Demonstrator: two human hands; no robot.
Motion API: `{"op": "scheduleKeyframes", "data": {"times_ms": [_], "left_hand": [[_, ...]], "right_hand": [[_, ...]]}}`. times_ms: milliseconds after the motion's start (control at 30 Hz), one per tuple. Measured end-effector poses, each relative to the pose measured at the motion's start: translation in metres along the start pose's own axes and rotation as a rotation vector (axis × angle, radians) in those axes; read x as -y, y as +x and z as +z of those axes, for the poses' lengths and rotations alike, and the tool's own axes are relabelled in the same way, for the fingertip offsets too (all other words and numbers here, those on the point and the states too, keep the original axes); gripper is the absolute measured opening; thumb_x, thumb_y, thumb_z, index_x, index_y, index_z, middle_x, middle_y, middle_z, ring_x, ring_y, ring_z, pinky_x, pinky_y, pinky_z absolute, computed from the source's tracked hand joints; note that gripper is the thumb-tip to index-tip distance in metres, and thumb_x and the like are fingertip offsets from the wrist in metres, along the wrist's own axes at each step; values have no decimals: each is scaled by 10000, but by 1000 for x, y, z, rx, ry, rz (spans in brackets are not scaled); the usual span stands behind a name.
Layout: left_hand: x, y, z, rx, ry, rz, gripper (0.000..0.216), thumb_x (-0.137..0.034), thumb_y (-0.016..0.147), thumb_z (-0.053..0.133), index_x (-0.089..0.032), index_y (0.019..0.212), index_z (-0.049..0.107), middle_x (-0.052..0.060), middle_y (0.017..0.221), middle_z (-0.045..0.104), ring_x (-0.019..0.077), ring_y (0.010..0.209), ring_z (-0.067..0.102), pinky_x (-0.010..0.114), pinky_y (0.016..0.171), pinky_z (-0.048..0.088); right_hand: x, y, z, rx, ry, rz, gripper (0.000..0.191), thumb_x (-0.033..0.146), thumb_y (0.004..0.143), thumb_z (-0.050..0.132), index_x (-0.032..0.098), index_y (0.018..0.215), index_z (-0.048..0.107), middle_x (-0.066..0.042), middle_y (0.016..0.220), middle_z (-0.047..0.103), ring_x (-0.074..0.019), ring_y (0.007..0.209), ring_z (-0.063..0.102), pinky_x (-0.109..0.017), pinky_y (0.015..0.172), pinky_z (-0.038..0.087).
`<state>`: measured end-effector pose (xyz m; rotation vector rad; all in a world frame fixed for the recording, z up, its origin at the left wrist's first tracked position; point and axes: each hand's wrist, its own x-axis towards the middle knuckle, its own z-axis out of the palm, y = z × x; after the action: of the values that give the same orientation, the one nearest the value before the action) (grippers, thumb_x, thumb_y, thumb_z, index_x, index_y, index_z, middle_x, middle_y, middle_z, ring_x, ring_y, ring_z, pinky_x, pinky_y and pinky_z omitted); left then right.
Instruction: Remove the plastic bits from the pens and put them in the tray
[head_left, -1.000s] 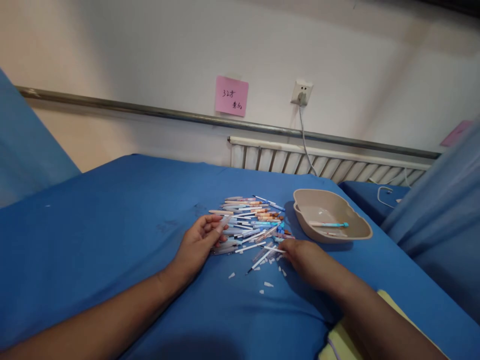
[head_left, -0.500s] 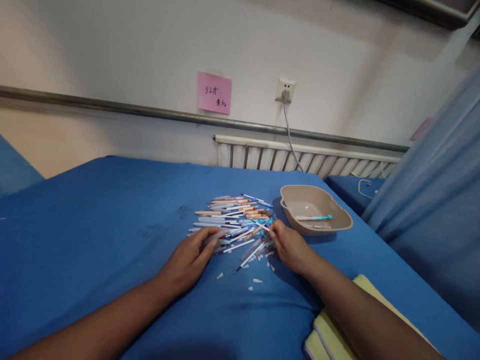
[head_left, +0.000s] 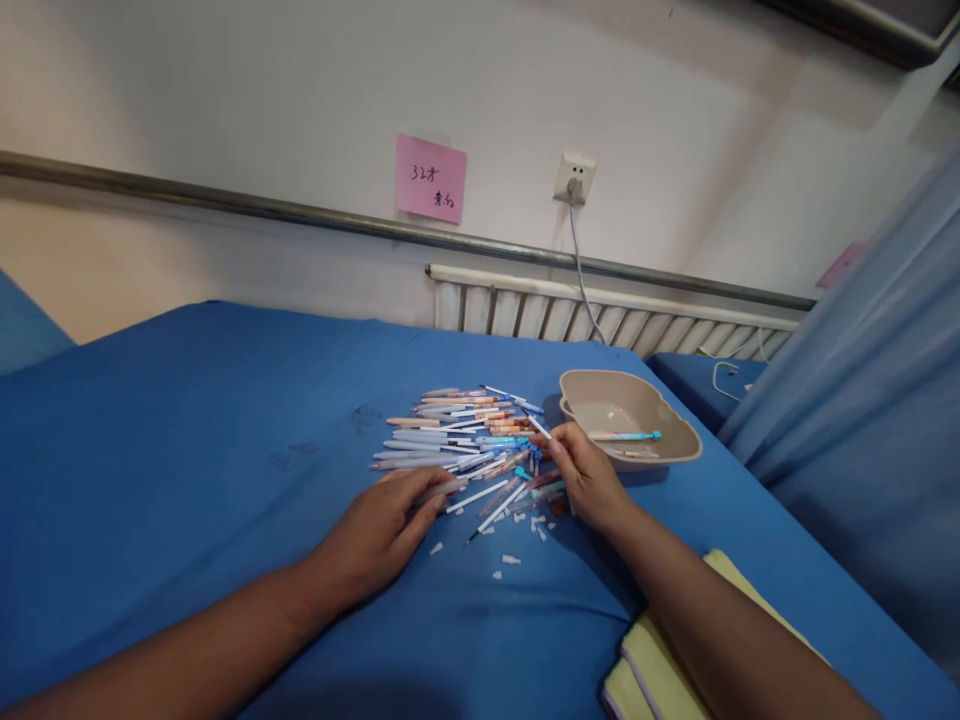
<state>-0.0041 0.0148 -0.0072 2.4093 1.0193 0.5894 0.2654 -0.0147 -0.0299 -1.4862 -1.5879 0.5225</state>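
Note:
My right hand (head_left: 591,478) is closed in a pinch on a white pen refill (head_left: 538,425), its dark tip pointing up and left. At the near left edge of the pile, my left hand (head_left: 390,522) is closed around a greyish pen barrel (head_left: 448,487); its far end is hidden by the fingers. Between and beyond the hands lie pen barrels (head_left: 424,436) in pale blue, grey and peach, mixed with white refills and clear parts. A loose refill (head_left: 498,512) lies slanted in front. Small white plugs (head_left: 511,560) are scattered on the near side.
A beige basin (head_left: 630,400) with a blue-ended pen (head_left: 626,436) inside stands right of the pile. A folded yellow towel (head_left: 660,670) lies under my right forearm. The blue sheet (head_left: 247,430) reaches the wall; a blue curtain (head_left: 862,370) hangs at the right.
My right hand has lifted the refill slightly up and to the right, away from the pile. My left hand has shifted a little, still holding a barrel.

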Motion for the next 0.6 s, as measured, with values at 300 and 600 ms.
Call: {"op": "scheduleKeyframes", "data": {"times_ms": [300,600], "left_hand": [[2,0,5,-81,-279,-112,283,-389,896,457,-231,1096,581,37,1021,674,204,922,624,315,818,481],[23,14,0,-465,-680,-291,245,-351,803,580,-195,985,523,-16,791,590,122,669,565,233,625,468]], "right_hand": [[-3,3,5,160,-167,-150,154,270,944,369,210,908,506,-42,871,613,-163,740,596,-266,668,446],[-2,-3,7,202,-211,-138,160,252,937,362,209,889,508,-45,842,630,-180,763,597,-280,690,431]]}}
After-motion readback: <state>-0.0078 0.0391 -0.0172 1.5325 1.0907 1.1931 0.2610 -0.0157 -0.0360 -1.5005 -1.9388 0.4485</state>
